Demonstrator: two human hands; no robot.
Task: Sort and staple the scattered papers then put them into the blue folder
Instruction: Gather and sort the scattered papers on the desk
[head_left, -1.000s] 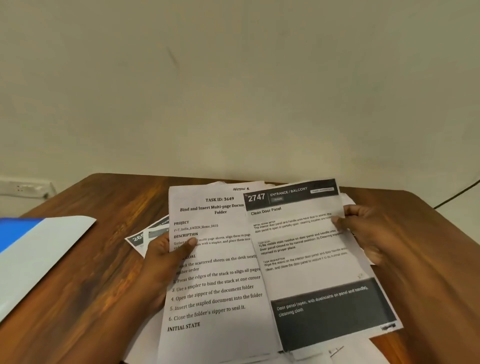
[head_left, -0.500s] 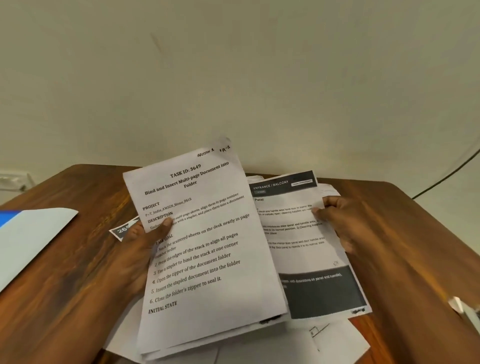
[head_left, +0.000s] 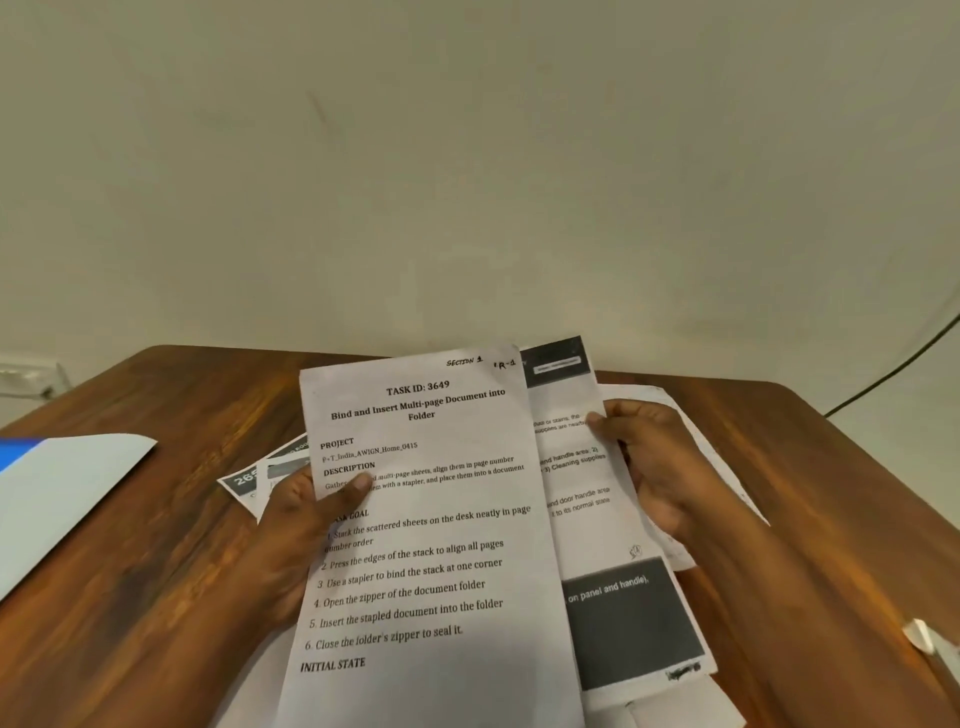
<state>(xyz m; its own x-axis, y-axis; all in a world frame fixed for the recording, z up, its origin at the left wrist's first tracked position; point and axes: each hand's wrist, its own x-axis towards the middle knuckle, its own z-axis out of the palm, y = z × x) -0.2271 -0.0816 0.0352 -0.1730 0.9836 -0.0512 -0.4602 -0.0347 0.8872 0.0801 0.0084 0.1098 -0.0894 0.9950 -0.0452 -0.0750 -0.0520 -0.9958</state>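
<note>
My left hand (head_left: 306, 514) grips a white printed sheet headed "TASK ID: 3649" (head_left: 431, 545) by its left edge, thumb on the front. My right hand (head_left: 649, 462) pinches the right edge of a sheet with dark bands (head_left: 618, 597), which lies mostly under the first sheet. More loose papers (head_left: 260, 475) lie on the brown wooden table (head_left: 156, 571) beneath and to the left of my hands. The blue folder (head_left: 67, 493) lies at the left edge, its pale side up with a blue corner showing.
A small white object (head_left: 922, 636) sits at the table's right edge. A dark cable (head_left: 893, 369) runs down the wall at the right. A white wall socket (head_left: 28, 376) is at the far left behind the table.
My left hand has swung the "TASK ID" sheet from a raised tilt down and to the right, so it now covers most of the dark-banded sheet. My right hand has kept its hold.
</note>
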